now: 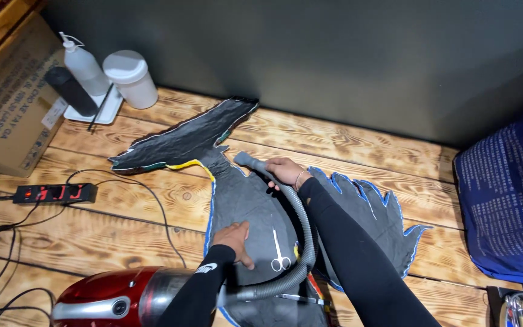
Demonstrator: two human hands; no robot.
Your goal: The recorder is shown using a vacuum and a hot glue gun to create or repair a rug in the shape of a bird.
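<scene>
Right hand (286, 172) clamped on grey vacuum hose (301, 218); left hand (235, 239) flat, fingers together, pinning dark fabric cutout (243, 200). Loose scissors (280, 251) beside hose: risk of snagging or suction lifting fabric.

Right hand (286, 171) grips the grey vacuum hose (301, 224) near its nozzle, tip against the dark bird-shaped fabric piece (243, 200). Left hand (235, 239) lies flat on that fabric, small scissors (280, 253) just beside it. Red vacuum cleaner (116, 297) sits at the fabric's near edge; a power strip (52, 194) lies left of the fabric on the wooden floor (122, 224).
</scene>
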